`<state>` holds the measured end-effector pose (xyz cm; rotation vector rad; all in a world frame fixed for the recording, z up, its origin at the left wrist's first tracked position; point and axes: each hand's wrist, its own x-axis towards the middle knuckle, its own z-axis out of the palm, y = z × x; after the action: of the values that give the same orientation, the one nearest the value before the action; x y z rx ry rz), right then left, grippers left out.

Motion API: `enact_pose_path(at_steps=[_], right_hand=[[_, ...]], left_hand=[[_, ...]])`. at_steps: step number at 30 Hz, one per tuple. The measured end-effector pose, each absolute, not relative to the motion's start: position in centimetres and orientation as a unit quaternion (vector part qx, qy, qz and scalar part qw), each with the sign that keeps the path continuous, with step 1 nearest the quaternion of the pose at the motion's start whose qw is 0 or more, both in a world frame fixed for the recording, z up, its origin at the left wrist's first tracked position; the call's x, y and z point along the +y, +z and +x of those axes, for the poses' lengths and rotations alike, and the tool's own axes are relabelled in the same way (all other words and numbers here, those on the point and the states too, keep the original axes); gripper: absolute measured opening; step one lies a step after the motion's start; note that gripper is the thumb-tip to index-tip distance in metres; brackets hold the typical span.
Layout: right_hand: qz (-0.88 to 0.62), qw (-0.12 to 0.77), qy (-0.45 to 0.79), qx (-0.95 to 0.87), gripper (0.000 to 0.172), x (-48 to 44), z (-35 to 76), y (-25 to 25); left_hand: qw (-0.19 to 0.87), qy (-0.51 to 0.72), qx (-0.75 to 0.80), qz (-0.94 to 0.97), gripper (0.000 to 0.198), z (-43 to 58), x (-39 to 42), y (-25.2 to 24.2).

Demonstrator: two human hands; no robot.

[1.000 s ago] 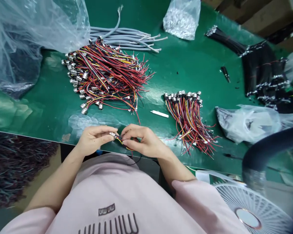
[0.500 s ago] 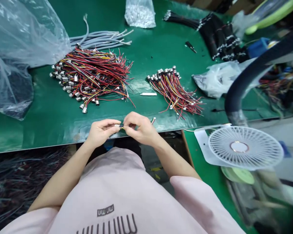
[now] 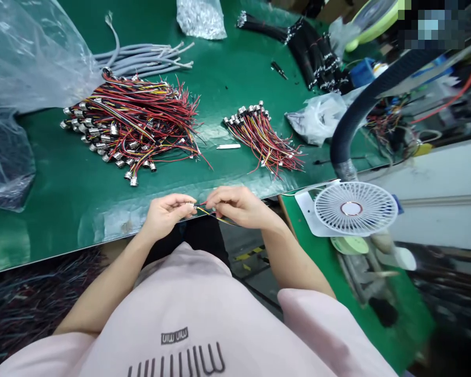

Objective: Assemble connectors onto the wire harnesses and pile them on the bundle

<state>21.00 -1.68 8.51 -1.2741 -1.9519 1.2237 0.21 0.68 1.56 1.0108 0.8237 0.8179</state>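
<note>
Between thumb and fingers, my left hand [image 3: 167, 213] pinches the metal end of a wired connector [image 3: 192, 206] above the table's front edge. Red, yellow and black wires [image 3: 204, 210] run from it to the right. My right hand [image 3: 237, 206] is closed on the red wire, close to the connector, while the yellow and black wires pass below its fingers. Beyond my hands lie a large pile of similar wired connectors [image 3: 137, 125] at the left and a smaller bunch [image 3: 262, 136] at the right. A white pen-like stick [image 3: 228, 146] rests between the two.
Grey cables [image 3: 145, 58] and a clear plastic bag [image 3: 35, 57] lie at the back left. Black cable bundles [image 3: 310, 52] are at the back right. A black flexible hose [image 3: 349, 115] and a white fan [image 3: 355, 208] stand at my right. Many wires [image 3: 31, 298] lie below the table at left.
My right hand has moved slightly right, away from the left hand, and the wires now show stretched out between them. The whole view has shifted a little to the right.
</note>
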Motion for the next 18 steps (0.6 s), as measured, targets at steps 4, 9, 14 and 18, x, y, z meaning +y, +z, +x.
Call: enact_pose_path(at_steps=[4,9,14,18], right_hand=[[-0.482,0.266,0.444,-0.707,0.013,-2.2,20.8,8.7],[-0.483,0.242,0.358,-0.762,0.002,-2.2,20.5,8.7],[-0.461,0.225,0.437,-0.738,0.014,-0.6,21.3,8.8],[-0.444,0.191,0.5,-0.718,0.01,0.2,22.4,9.0]], left_hand=[[0.711,0.385,0.369,0.459,0.034,0.4,0.6,1.5],[0.697,0.402,0.383,0.454,0.031,0.8,0.6,1.6],[0.689,0.392,0.387,0.471,0.029,0.9,0.5,1.3],[0.672,0.41,0.396,0.472,0.034,1.2,0.7,1.3]])
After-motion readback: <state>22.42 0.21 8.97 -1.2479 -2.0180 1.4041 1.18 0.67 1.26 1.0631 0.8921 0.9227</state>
